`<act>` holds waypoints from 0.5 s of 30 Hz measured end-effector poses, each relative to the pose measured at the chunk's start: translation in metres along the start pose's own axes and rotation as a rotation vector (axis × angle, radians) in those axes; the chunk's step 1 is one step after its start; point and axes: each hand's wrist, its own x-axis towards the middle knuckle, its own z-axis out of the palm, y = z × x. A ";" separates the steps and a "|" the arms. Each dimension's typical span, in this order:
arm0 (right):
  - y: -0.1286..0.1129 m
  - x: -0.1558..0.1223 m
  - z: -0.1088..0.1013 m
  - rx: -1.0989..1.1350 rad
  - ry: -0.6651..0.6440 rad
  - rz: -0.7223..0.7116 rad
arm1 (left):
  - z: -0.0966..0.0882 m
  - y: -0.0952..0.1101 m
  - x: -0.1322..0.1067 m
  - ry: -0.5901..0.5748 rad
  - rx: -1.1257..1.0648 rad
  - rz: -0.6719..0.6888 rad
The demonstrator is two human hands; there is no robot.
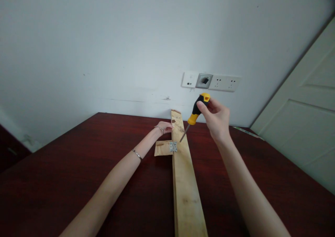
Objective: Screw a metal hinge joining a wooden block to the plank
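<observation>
A long pale wooden board runs away from me along the dark red table. Its left side meets a short wooden piece, and a small silver hinge spans the two. My right hand is closed around the handle of a black and yellow screwdriver. The screwdriver slants down to the left, its tip just above or on the board, right of the hinge. My left hand grips the board's left edge beyond the short piece, with its fingertips partly hidden.
The table reaches back to a pale wall. Several switches and sockets are set in the wall above the table. A thin pale strip lies at the right rear edge, beside a white panelled door.
</observation>
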 end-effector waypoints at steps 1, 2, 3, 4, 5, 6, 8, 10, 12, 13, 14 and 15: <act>0.000 0.000 0.001 0.006 -0.002 -0.007 | -0.001 0.000 0.001 -0.001 0.000 -0.003; 0.000 -0.001 0.002 0.008 -0.004 -0.013 | -0.002 -0.001 0.002 -0.004 -0.001 -0.006; -0.001 -0.001 0.002 0.006 -0.008 -0.019 | -0.003 -0.001 0.002 -0.010 -0.001 -0.009; -0.001 -0.002 0.003 0.000 -0.011 -0.024 | -0.003 -0.001 0.003 -0.018 -0.003 -0.012; -0.002 -0.002 0.004 -0.007 -0.012 -0.029 | -0.004 -0.001 0.003 -0.027 -0.005 -0.014; -0.003 -0.003 0.004 -0.014 -0.013 -0.035 | -0.004 -0.001 0.003 -0.038 -0.006 -0.016; -0.005 -0.005 0.006 -0.024 -0.014 -0.042 | -0.004 0.000 0.003 -0.059 -0.009 -0.019; -0.006 -0.007 0.008 -0.031 -0.017 -0.044 | -0.004 0.001 0.002 -0.072 -0.011 -0.020; -0.006 -0.009 0.010 -0.038 -0.032 -0.043 | -0.004 0.002 0.000 -0.086 -0.012 -0.019; -0.006 -0.011 0.012 -0.040 -0.043 -0.040 | -0.004 0.002 -0.001 -0.097 -0.012 -0.013; -0.006 -0.012 0.013 -0.041 -0.054 -0.034 | -0.003 0.003 -0.002 -0.108 -0.010 -0.004; -0.005 -0.013 0.014 -0.041 -0.064 -0.027 | -0.003 0.003 -0.002 -0.117 -0.006 0.007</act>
